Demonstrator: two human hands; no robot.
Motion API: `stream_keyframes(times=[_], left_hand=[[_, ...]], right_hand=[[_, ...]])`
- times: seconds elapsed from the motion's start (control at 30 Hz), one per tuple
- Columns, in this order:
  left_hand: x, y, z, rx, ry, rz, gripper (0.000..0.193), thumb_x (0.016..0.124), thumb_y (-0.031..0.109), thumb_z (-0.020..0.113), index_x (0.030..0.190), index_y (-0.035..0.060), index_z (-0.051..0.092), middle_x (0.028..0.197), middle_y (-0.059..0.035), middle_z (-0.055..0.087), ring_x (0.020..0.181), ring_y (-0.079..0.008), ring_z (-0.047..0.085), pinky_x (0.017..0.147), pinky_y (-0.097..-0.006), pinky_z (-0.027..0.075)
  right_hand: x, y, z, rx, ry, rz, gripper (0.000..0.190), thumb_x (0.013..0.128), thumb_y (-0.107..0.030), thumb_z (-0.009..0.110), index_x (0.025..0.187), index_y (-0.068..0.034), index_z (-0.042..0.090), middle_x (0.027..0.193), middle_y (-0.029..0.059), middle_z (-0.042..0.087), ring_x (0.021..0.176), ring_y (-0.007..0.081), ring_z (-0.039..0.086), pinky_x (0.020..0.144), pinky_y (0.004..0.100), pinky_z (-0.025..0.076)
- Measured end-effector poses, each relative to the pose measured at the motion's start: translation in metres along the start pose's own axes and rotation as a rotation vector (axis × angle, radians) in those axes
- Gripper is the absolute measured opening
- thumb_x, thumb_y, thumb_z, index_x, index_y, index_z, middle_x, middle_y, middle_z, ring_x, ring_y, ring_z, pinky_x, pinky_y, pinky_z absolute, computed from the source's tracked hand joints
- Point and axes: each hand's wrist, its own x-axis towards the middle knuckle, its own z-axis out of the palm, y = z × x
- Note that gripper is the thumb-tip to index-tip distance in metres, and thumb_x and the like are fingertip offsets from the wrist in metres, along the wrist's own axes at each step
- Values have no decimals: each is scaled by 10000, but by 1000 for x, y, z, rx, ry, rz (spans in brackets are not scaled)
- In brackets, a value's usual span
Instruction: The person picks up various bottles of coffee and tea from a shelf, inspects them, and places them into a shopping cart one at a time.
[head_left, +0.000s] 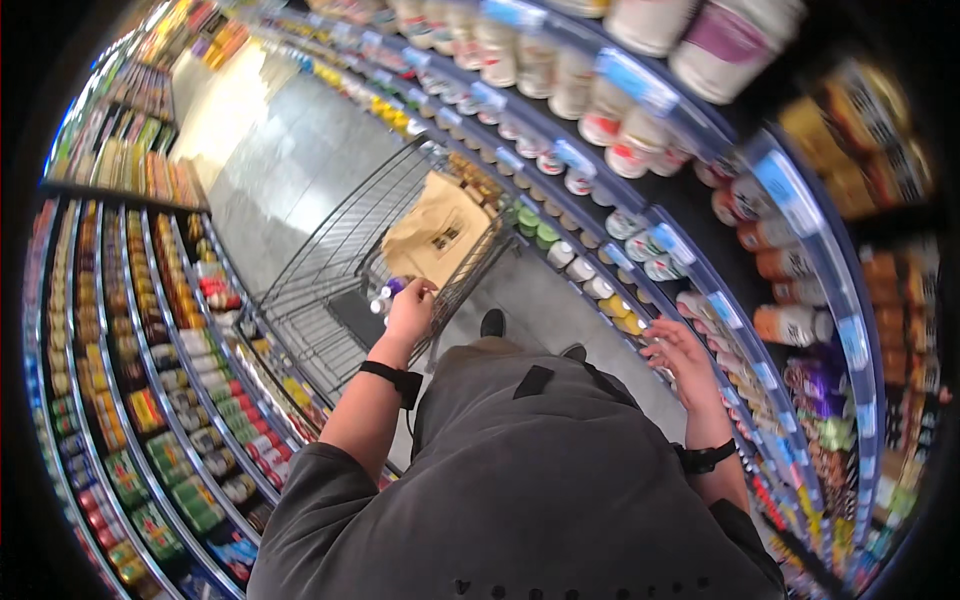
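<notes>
A wire shopping cart (315, 247) stands before me, and a brown paper bag (439, 232) with dark print lies in it. My left hand (412, 307) is at the cart's near side, its fingers bent beside small bottles with white caps and a purple part (391, 288). Whether it grips the bottles or the cart is not plain. On the other side, my right hand (677, 352) hangs beside the right shelf with its fingers apart and nothing in them. Near its fingertips are yellow-labelled containers (619, 311) on a low shelf. Both wrists wear black bands.
Shelves of bottles and jars (577, 161) with blue price tags curve along the right. Cans and packaged goods (199, 442) fill shelves on the left. Grey floor tiles (300, 142) run between them beyond the cart. My dark shoe (493, 323) shows below the cart.
</notes>
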Motion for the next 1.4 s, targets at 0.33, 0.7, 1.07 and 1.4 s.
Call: stream_keyframes(times=[0.33,0.7,1.07,1.4], left_hand=[[29,-195,-8,39,-18,-315,310,902,200,577,1107,29,734,807,-133,744,682,-241,729,628,-368,573],[103,-261,45,-132,-582,-1042,377,926,365,704,1076,25,642,783,-121,664,619,-246,644,506,-385,482],[136,-258,66,-16,-779,-993,387,947,371,635,985,-14,632,735,-141,665,555,-223,621,460,-375,437],[152,-167,25,308,-640,-557,585,935,481,628,1009,-93,716,890,-264,734,647,-355,740,655,-444,598]], right_hand=[[57,-28,95,-369,-92,183,326,1019,-42,545,1345,-51,562,1259,100,669,1039,185,667,891,313,519],[29,-35,137,-376,71,436,340,1024,-32,543,1364,-21,550,1266,112,663,1079,206,664,932,346,521],[12,-32,148,-307,128,452,333,1038,-94,556,1368,-47,561,1265,91,670,1062,190,668,906,337,519],[4,-16,130,-260,135,353,318,1035,-67,538,1351,-47,571,1252,83,675,1072,186,669,918,339,522]])
